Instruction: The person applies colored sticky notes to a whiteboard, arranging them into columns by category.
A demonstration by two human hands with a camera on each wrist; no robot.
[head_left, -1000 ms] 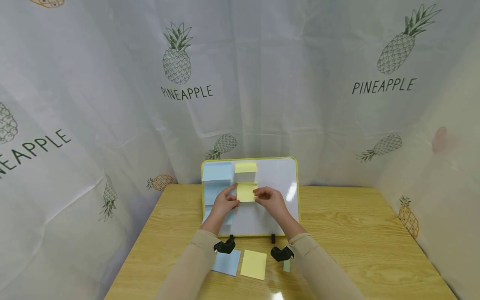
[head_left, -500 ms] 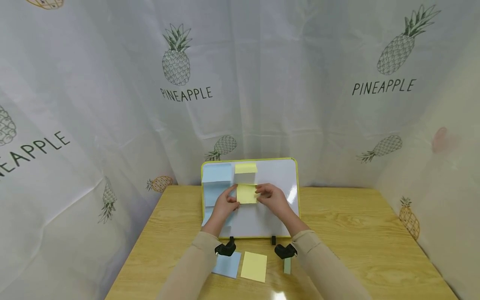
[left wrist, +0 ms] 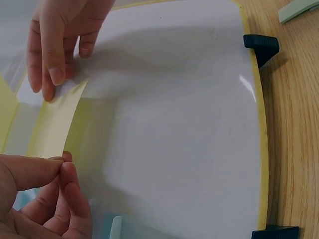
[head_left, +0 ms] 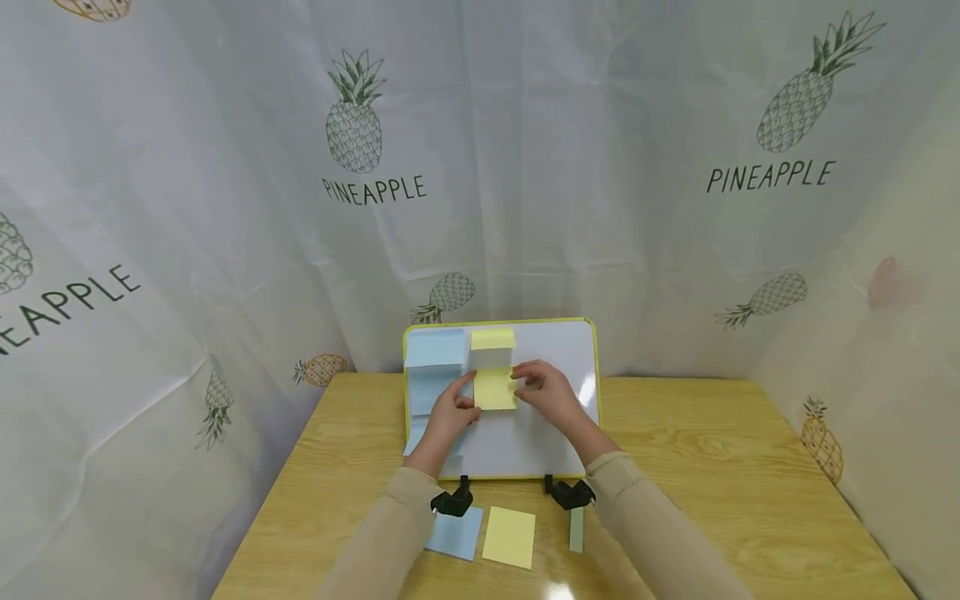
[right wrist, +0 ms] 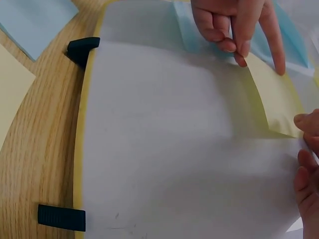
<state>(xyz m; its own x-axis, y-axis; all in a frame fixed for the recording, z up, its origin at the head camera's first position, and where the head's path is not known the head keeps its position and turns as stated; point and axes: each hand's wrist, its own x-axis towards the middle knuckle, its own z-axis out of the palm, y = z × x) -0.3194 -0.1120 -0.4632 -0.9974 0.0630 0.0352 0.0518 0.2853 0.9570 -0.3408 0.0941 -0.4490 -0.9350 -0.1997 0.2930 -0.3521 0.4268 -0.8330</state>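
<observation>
A yellow sticky note hangs on the whiteboard, its lower edge standing off the surface. My left hand pinches its lower left corner between thumb and fingertips. The left index finger reaches up along the note's left side. At the right side is my right hand, its loosely bent fingertips touching or very near the note's edge. In the right wrist view, the right fingertips overlap the note's corner. Another yellow note is above, and a column of blue notes fills the board's left side.
A blue note pad, a yellow note pad and a narrow green pad lie on the wooden table before the board. Black feet jut from the board's lower edge. A pineapple-print curtain hangs behind.
My right hand has shifted slightly to the right and up relative to the note's edge. My left hand keeps its pinch, and the note stays in about the same place on the board.
</observation>
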